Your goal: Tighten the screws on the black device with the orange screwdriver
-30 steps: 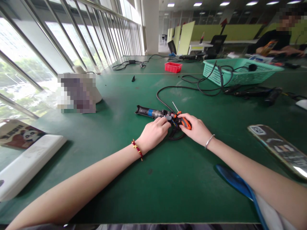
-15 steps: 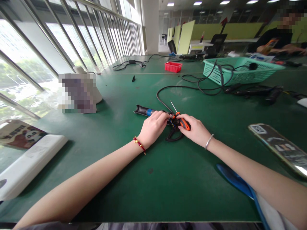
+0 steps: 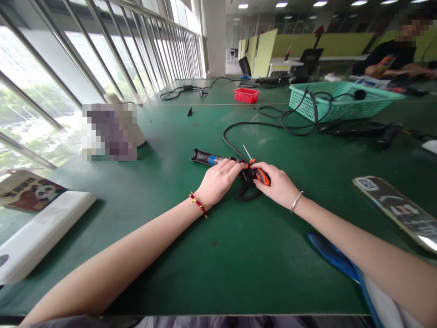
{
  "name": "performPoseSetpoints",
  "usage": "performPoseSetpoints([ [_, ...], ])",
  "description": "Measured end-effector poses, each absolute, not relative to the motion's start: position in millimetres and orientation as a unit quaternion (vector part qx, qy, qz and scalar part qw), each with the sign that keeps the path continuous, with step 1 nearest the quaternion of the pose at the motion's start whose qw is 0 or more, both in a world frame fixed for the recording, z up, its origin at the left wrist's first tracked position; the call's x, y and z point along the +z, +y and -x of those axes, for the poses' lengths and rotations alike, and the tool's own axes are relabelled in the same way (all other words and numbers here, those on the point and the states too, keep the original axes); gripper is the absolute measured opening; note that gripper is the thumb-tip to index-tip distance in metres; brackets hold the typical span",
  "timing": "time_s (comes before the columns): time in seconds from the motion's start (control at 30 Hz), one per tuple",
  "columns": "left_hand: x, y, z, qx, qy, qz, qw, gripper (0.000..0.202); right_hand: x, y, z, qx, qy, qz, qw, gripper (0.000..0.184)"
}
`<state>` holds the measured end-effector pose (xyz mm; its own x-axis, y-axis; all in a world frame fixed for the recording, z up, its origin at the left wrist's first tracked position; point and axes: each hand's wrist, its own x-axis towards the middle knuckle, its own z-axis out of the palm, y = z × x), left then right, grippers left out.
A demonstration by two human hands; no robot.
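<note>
On the green table [image 3: 218, 255] in front of me lies a black corded device [image 3: 204, 157] with a blue band and an opened, trough-like end pointing left. Thin coloured wires show at its right part, and a black loop-shaped piece [image 3: 247, 195] lies just below. My left hand [image 3: 218, 181] is closed over the device's middle, fingertips at the wired part; what lies under the fingers is hidden. My right hand [image 3: 277, 182] grips an orange-and-black screwdriver [image 3: 262, 176], its thin shaft pointing away and slightly left. The fingertips of both hands nearly meet.
A black cable [image 3: 252, 123] runs to a turquoise basket [image 3: 344, 107]; a red bin [image 3: 246, 95] stands farther back. To the right lies a phone [image 3: 399, 212]; at left, a white power bank [image 3: 48, 232]. Another person [image 3: 392, 59] sits at the far right.
My left fingers have shifted slightly right over the wired part of the device. My right hand and the screwdriver have hardly moved.
</note>
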<state>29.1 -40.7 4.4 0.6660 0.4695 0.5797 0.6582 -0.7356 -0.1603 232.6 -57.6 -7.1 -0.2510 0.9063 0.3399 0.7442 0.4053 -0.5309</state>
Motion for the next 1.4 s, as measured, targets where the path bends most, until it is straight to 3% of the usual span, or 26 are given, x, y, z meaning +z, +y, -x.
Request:
performPoseSetpoints([
  [0.23, 11.6, -45.3, -31.6, -0.205, -0.278, 0.911, 0.226, 0.027, -6.8, -57.8, -231.8, 0.124, -0.782, 0.529, 0.306, 0.031],
  [0.4, 8.2, -43.5, -30.0, -0.235, -0.267, 0.904, 0.235, 0.026, -9.1, -57.8, -231.5, 0.134, -0.776, 0.529, 0.318, 0.029],
  [0.57, 7.4, -34.1, -20.5, -0.293, -0.275, 0.903, 0.152, 0.021, -6.2, -59.1, -231.5, 0.151, -0.726, 0.533, 0.407, 0.027],
  [0.77, 2.5, -12.3, -1.6, -0.262, -0.354, 0.895, 0.07, 0.054, 7.1, -69.1, -230.6, 0.081, -0.688, 0.536, 0.482, 0.027],
  [0.87, -1.6, -7.5, 0.7, -0.226, -0.382, 0.895, 0.051, 0.054, 9.0, -75.3, -228.1, 0.082, -0.704, 0.51, 0.487, 0.031],
  [1.2, 0.7, -13.8, -4.9, -0.216, -0.485, 0.842, 0.098, 0.05, 14.1, -85.8, -225.7, 0.03, -0.693, 0.409, 0.593, 0.017],
  [1.4, 2.8, -14.5, -4.3, -0.219, -0.493, 0.834, 0.12, 0.051, 12.9, -91.5, -225.2, 0.067, -0.685, 0.408, 0.6, 0.015],
])
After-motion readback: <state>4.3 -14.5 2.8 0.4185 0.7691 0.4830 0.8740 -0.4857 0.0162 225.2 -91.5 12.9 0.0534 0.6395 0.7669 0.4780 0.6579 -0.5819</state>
